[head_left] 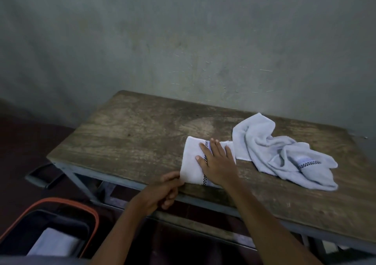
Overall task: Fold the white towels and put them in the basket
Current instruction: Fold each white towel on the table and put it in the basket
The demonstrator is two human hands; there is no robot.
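Ok, head view: folded towel (pixel 193 163) sits at the table (pixel 132 130) front edge; right hand (pixel 218 164) flat on it, fingers straight, spread; left hand (pixel 162 191) pinches its near-left corner, fingers curled; crumpled towel (pixel 284 153) abuts its right edge; bare wood left and behind; basket (pixel 95 220) below-left of table, stored towel (pixel 55 244) inside.

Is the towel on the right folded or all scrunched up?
Scrunched up. The loose towel lies in a wrinkly heap on the table, unlike the folded towel beside it.
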